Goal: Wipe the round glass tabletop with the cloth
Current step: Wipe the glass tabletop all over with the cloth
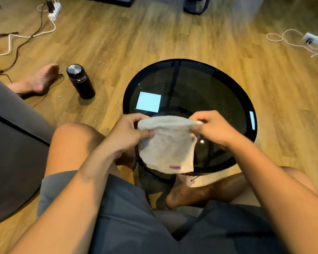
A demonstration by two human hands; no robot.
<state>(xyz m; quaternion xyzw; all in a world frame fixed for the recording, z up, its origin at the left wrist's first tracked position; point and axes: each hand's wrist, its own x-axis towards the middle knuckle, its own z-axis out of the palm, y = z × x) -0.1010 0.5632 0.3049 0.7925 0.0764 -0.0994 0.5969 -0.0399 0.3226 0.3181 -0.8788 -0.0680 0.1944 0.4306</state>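
The round, dark smoked-glass surface (209, 88) with its black rim stands on a wood floor. Above its near edge hangs a white terry cloth (167, 145), stretched between both hands. The left hand (128, 132) has its grip clamped on the cloth's top left corner; the right hand (213, 127) pinches the top right corner. Left of the surface stands a black cylindrical flask (80, 81).
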